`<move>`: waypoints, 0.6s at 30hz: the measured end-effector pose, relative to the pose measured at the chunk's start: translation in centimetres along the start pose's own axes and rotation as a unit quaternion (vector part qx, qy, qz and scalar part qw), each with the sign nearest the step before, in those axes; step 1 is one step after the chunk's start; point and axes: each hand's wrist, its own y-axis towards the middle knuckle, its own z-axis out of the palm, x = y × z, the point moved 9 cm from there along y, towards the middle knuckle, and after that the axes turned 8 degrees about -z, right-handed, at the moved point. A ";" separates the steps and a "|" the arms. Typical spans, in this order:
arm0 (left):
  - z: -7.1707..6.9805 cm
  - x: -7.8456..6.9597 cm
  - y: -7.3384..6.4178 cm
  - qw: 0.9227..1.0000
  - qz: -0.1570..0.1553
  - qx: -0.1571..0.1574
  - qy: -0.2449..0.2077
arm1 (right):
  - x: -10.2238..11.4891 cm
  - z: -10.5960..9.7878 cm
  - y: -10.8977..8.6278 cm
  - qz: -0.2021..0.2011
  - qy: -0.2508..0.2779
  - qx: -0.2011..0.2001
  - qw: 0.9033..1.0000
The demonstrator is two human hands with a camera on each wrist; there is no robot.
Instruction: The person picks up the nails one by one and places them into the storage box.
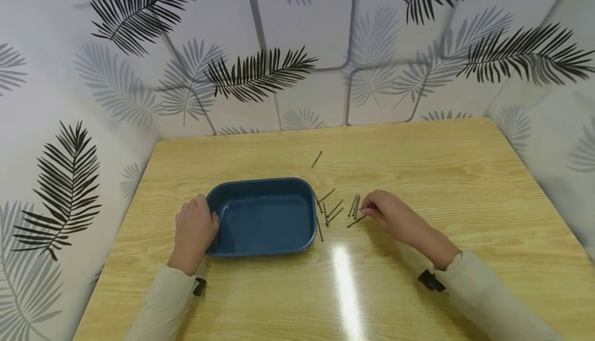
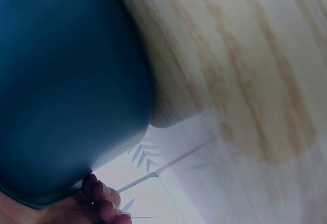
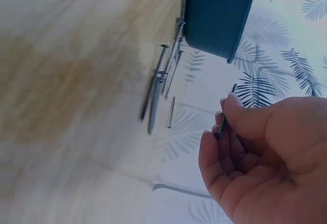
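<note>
A dark blue rectangular tray [image 1: 265, 186] stands on the table, left of the middle. My left hand [image 1: 192, 232] grips its left rim, thumb on the inner side and fingers outside; in the left wrist view those fingers [image 2: 104, 198] curl over the edge. Right of the tray, my right hand [image 1: 395, 219] pinches a thin dark nail [image 3: 222, 125] between thumb and fingertips. Just beside those fingertips lies a small group of nails [image 1: 353, 205]. More nails [image 1: 332, 212] lie scattered along the tray's right side, some crossing or touching each other.
One single nail [image 1: 317, 159] lies farther back on the wood-grain table [image 1: 418, 160]. A leaf-patterned wall covering [image 1: 297, 98] rises behind the table's back edge and along both sides. Light glares off the tabletop near the front.
</note>
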 end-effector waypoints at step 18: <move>0.4 0.2 0.1 1.000 -0.012 0.023 0.001 | 4.7 -0.5 4.1 -0.049 0.005 -0.010 0.999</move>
